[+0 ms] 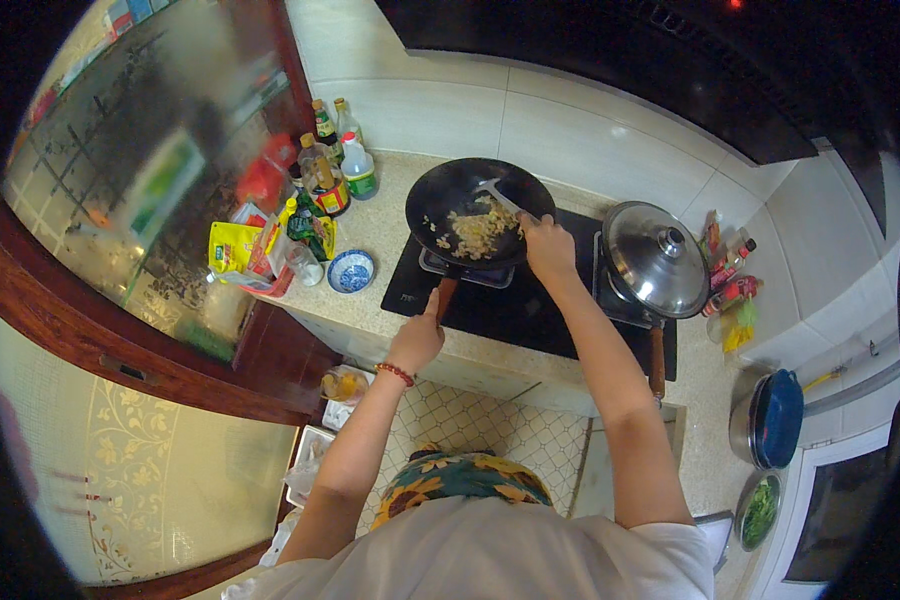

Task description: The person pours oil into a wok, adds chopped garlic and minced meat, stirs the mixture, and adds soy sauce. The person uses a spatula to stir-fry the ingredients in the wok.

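Note:
A black wok (435, 199) stands over the left burner of a black gas hob (510, 315). Its wooden handle (445, 297) points towards me, and my left hand (418, 341) is wrapped around it. Pale chopped food (480, 232) lies in a loose heap in the bottom of the wok. My right hand (549, 251) grips a spatula (501, 198) from above the wok's right rim. The spatula's metal blade is inside the wok, at the far edge of the food. My fingers hide the spatula's grip end.
A second pan with a domed steel lid (645, 262) covers the right burner; its wooden handle (657, 364) overhangs the counter edge. A blue-patterned bowl (351, 271), a glass jar (305, 266) and several bottles (358, 169) stand left. Leafy greens (760, 514) sit in a bowl at right.

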Tool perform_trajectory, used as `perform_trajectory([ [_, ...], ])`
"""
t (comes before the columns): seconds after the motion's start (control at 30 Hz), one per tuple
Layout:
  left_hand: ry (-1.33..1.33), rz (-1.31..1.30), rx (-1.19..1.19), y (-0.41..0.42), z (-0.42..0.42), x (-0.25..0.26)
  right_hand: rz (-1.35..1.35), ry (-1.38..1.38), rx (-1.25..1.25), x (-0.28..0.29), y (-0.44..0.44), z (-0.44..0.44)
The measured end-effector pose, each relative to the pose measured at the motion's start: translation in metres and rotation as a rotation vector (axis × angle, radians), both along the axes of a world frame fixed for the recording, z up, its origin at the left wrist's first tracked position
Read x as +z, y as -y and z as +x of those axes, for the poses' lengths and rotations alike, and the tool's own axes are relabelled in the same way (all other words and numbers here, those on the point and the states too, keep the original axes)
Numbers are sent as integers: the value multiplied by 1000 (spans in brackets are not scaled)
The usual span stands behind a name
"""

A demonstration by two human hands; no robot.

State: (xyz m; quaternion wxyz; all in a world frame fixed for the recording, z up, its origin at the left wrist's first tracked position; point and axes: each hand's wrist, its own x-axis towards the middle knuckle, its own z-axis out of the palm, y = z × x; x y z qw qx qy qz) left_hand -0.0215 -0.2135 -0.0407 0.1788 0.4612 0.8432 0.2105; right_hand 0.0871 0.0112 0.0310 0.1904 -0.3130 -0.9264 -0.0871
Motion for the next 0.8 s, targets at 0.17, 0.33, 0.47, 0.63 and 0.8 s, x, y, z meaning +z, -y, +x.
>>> perform_trajectory([
  [0.17,0,-18,10,1,1,4,-70,127,-18,1,-3,22],
  [0.33,-2,-26,28,3,3,8,-297,13,-51,49,-3,51],
  [0.47,-19,-29,20,2,1,6,-134,57,-13,82,-12,73],
  [0.63,16,-55,22,0,1,8,-33,205,-35,114,-34,78],
  [0.8,11,33,4,3,-4,-8,-72,238,4,95,-49,61],
])
